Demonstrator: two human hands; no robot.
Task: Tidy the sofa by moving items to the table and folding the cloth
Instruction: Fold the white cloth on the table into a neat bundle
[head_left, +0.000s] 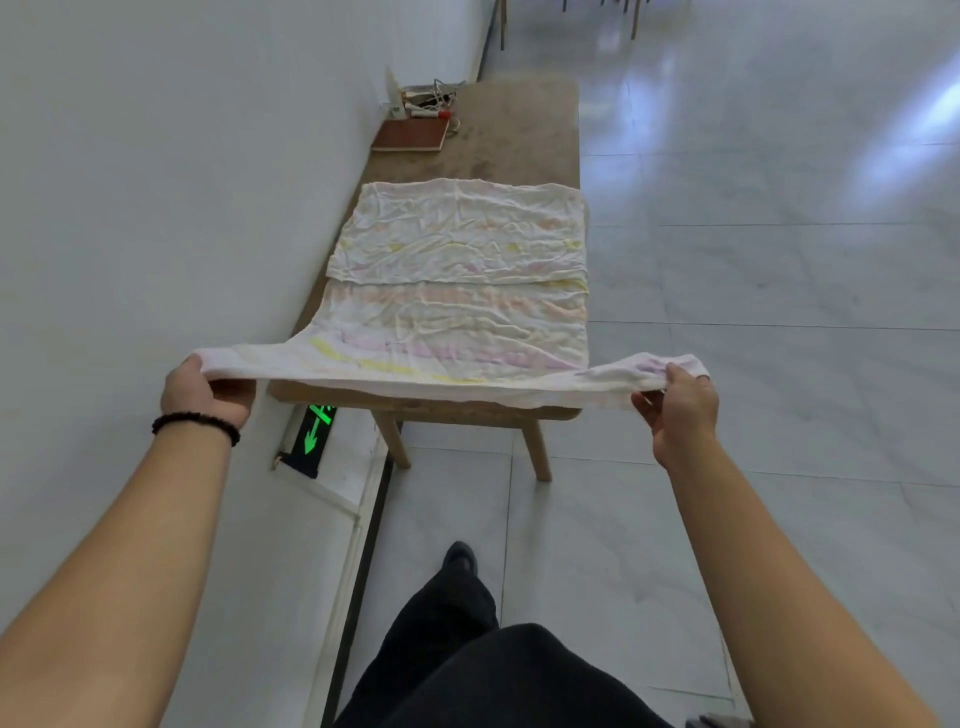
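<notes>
Cloth (457, 312) lies partly folded on the wooden counter (524, 119). Left hand (205, 387) and right hand (678, 402) each pinch a near corner, lifted off the counter's edge.

Left of the fingers of the left hand (205, 387), passage is blocked by the wall (156, 156). Right of the fingers of the right hand (680, 410), open floor (779, 260) is left. Ahead of them the table (519, 119) is covered by the cloth (457, 312); beyond, bare wood is bounded by a book (410, 135) and power strip (423, 109).
</notes>
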